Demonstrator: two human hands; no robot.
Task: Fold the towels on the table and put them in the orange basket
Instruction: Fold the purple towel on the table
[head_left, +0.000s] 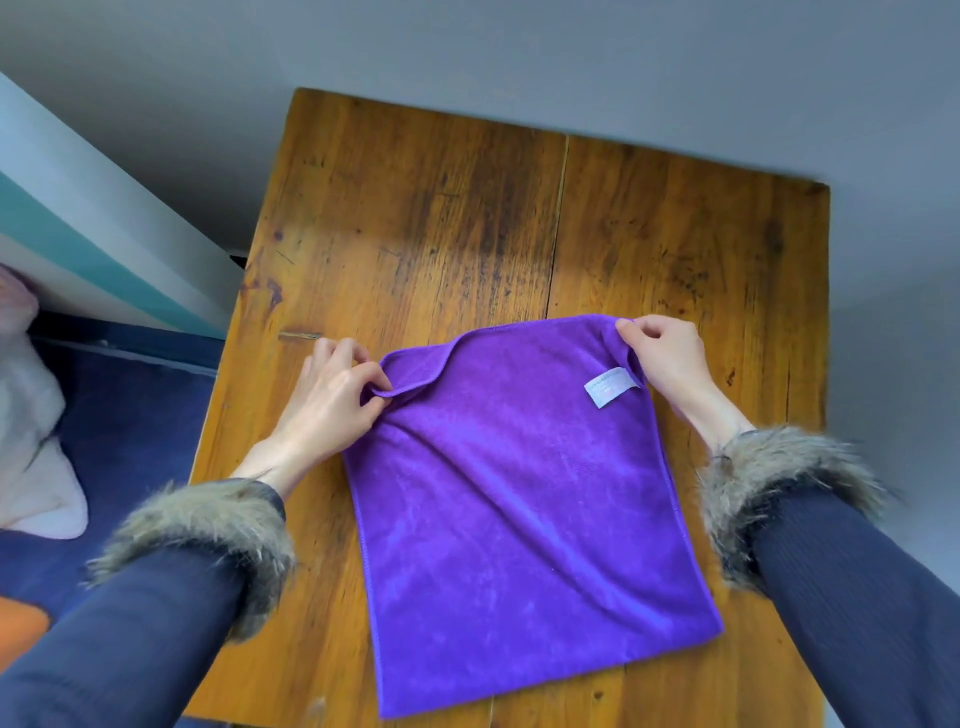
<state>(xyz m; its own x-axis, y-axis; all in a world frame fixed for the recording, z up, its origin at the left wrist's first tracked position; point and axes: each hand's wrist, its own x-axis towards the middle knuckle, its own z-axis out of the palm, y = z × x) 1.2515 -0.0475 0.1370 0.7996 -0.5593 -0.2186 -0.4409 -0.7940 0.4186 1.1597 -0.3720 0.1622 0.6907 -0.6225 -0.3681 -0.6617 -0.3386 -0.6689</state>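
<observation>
Purple towel (519, 519) lies on the wooden table (426, 218), on the near half of the top, roughly centred between the two forearms. Long axis runs from the near table edge away toward the far edge, leaning slightly: the near end sits a little to the right, the far end a little to the left. Near end lies flat, its bottom edge close to the near rim of the table. Far end is lifted and slightly curled over at both corners.

Left hand (332, 400) pinches the far left corner, thumb and forefinger closed on a small roll of cloth, other fingers loosely curled above it. Right hand (665, 358) grips the far right corner, fingers curled over the edge, cloth bunched beneath them. A white label (612, 387) shows on the upper face just beside the right hand, tilted.

Stitched hem visible down the left long edge. Surface mostly smooth, faint creases fanning from the left pinch.

Both sleeves dark with fur cuffs (208, 540). Table planks run away from the viewer, a seam down the middle. A sliver of orange (21, 629) shows at the lower left frame edge, off the table; cannot tell what it is. Pale cloth (31, 441) lies on a blue surface to the left.
</observation>
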